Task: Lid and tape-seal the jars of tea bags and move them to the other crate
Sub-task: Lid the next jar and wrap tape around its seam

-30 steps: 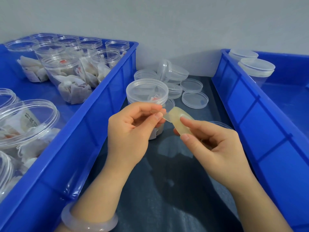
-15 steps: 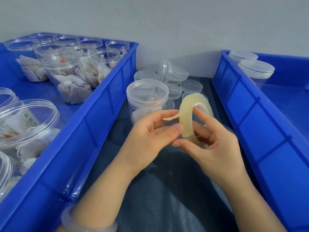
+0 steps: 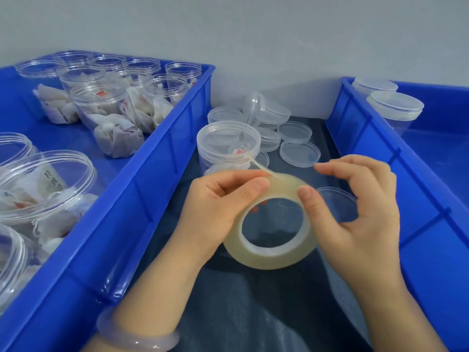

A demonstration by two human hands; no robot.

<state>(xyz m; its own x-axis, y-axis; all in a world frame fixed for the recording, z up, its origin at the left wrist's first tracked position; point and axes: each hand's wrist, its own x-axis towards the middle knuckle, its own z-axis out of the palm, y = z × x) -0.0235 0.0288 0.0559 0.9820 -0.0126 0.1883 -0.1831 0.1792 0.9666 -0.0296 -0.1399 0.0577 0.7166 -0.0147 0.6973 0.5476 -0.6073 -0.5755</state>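
The jar (image 3: 228,148), lidded and filled with tea bags, is set on the desk (image 3: 253,316) just beyond the left hand (image 3: 218,209), its lower part hidden behind that hand's fingers. A tape roll (image 3: 269,257) is held upright between both hands, above the desk, with its open core faced toward the camera. Its upper left edge is pinched by the left hand, the thumb laid on top and the fingers curled behind. Its upper right edge is gripped by the right hand (image 3: 360,219), the thumb pressed on the outer winding and the other fingers curled behind and above it. A loose strip (image 3: 261,167) is lifted off the top of the roll, beside the left thumb, and is pointed toward the jar; whether its tip touches the jar cannot be told. A clear lid (image 3: 332,201) is seen on the desk under the right hand. More lids (image 3: 299,152) are heaped beyond both hands, beside the jar. To the left of the left hand a blue crate (image 3: 157,151) is filled with open jars (image 3: 106,115) of tea bags. To the right of the right hand a second crate (image 3: 375,133) is seen, with two lidded jars (image 3: 394,107) placed at its far end. A pale bangle (image 3: 137,339) is worn on the left wrist.
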